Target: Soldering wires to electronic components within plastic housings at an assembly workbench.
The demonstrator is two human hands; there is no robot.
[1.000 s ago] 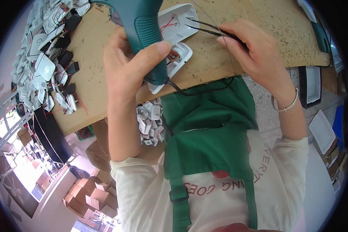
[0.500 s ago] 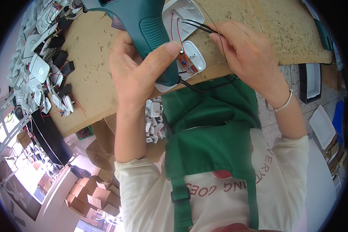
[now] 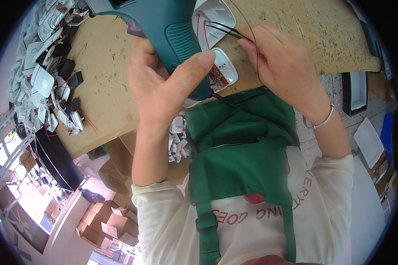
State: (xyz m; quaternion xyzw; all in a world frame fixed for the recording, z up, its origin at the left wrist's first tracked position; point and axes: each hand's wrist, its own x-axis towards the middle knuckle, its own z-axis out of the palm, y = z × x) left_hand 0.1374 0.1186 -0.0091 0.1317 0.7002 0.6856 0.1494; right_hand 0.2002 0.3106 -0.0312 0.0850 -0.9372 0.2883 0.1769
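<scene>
Gluing wires into a white housing on the table

The left hand [image 3: 163, 84] is gripping the glue gun [image 3: 163, 31]; the right hand [image 3: 283, 66] is pinching black wires [image 3: 221, 27] over the open housing [image 3: 216, 17] at the table [image 3: 106, 88] edge. It seems unfinished, with more housings [image 3: 44, 84] lying piled at left.
</scene>
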